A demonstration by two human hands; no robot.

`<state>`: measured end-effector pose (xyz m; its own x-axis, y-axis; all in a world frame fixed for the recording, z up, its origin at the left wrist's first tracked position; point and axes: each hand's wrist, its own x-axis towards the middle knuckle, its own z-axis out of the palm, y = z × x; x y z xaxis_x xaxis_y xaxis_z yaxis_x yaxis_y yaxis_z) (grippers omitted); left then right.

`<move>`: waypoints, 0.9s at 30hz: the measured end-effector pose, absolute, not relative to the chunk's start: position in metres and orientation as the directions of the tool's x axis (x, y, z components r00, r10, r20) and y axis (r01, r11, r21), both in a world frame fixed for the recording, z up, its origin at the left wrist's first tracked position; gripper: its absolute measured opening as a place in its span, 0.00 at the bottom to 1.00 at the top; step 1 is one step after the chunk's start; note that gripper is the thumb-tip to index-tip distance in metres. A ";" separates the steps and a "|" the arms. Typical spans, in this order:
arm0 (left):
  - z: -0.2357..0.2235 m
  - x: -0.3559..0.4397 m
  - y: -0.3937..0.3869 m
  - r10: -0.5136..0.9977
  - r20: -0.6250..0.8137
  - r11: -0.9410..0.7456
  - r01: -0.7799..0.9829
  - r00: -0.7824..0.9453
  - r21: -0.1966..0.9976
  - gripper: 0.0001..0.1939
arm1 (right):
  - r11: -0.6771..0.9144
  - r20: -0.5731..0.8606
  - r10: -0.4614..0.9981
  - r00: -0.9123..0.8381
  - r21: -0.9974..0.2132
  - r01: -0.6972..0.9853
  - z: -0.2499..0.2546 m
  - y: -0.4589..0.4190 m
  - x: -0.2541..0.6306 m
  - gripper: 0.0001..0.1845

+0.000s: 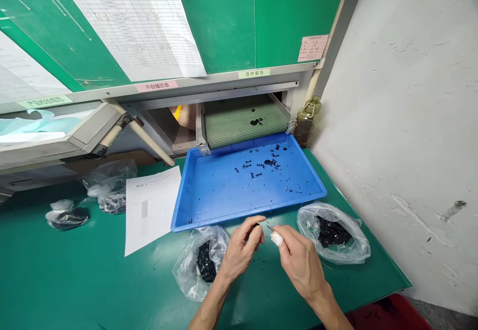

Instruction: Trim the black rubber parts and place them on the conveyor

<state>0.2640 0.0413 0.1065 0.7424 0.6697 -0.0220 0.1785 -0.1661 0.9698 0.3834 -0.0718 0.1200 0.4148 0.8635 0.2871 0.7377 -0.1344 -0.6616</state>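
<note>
Over the table just in front of the blue tray (209, 190), both hands face each other. My left hand (241, 248) is closed, its thumb and fingers pinched; what sits in them is too small to make out. In my right hand (304, 263) is a small white-wrapped tool (277, 238) with a thin metal tip pointing at the left hand. A clear plastic bag (186, 270) of small black parts lies beside the left wrist. To the right of the right hand is another clear bag (356, 248) with larger black parts (332, 231). Tiny black bits are scattered between the hands.
Black plastic pieces (268, 162) lie in the tray, below a green conveyor belt (242, 123) carrying a few more. A printed sheet (151, 213) and two bags (112, 190) lie left on the green table (93, 280). A white wall (411, 146) bounds the right; a red bin (392, 312) stands below.
</note>
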 end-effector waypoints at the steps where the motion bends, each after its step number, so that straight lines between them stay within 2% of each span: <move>1: 0.105 0.265 0.044 0.700 -0.029 -0.213 0.247 0.714 0.945 0.13 | -0.153 0.276 0.858 0.432 -0.666 0.730 0.115 -0.071 0.385 0.15; 4: 0.099 0.267 0.053 0.760 -0.050 -0.292 0.410 0.648 0.864 0.11 | -0.197 0.214 0.878 0.428 -0.654 0.731 0.098 -0.072 0.390 0.16; 9: 0.095 0.273 0.069 0.716 -0.102 -0.326 0.460 0.691 0.826 0.12 | -0.263 0.068 0.923 0.378 -0.603 0.753 0.066 -0.079 0.391 0.16; 13: 0.097 0.288 0.085 0.674 -0.143 -0.285 0.433 0.725 0.855 0.09 | -0.319 -0.046 0.931 0.363 -0.590 0.742 0.038 -0.083 0.390 0.16; 20: 0.098 0.324 0.121 0.725 -0.067 -0.271 0.374 0.686 0.887 0.11 | -0.399 -0.202 0.915 0.349 -0.580 0.710 0.013 -0.084 0.396 0.17; 27: 0.108 0.366 0.163 0.732 -0.121 0.000 0.178 0.671 0.984 0.12 | -0.389 -0.209 0.921 0.329 -0.570 0.724 0.014 -0.078 0.401 0.17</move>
<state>0.3658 0.1633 0.1081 0.6709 0.7316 -0.1213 0.1777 0.0002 0.9841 0.4012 -0.0775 0.0137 0.3294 0.9207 -0.2093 0.7241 -0.3886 -0.5697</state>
